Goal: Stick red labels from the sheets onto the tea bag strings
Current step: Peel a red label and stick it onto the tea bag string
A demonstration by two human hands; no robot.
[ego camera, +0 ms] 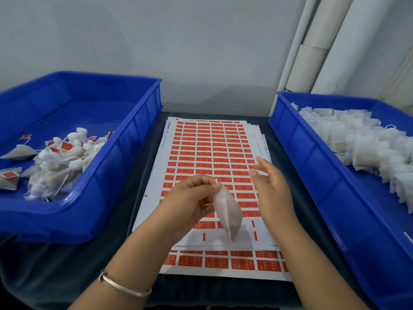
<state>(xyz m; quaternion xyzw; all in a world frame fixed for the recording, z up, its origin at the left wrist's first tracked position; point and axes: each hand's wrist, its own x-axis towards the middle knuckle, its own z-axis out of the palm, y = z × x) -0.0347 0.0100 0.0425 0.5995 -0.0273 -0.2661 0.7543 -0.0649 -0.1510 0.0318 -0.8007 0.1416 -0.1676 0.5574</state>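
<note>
From the head camera, the left hand (pixel 190 202) pinches the top of a white mesh tea bag (pixel 228 211) between curled fingertips, so the bag hangs tilted above the near part of the top white sheet of red rectangular labels (pixel 212 153). A thin red sliver shows at the left fingers; whether it is a label cannot be told. The right hand (pixel 271 189) hovers just right of the bag, fingers loosely spread and holding nothing. The sheets lie stacked on a dark table (pixel 67 265), with a lower sheet's label row (pixel 223 262) showing nearer the person. A blue plastic tray at left (pixel 125 139) holds tea bags with red labels (pixel 55 157); a blue plastic tray at right (pixel 297 139) holds unlabelled white tea bags (pixel 357 139). A silver bangle (pixel 123 287) circles the left wrist.
</note>
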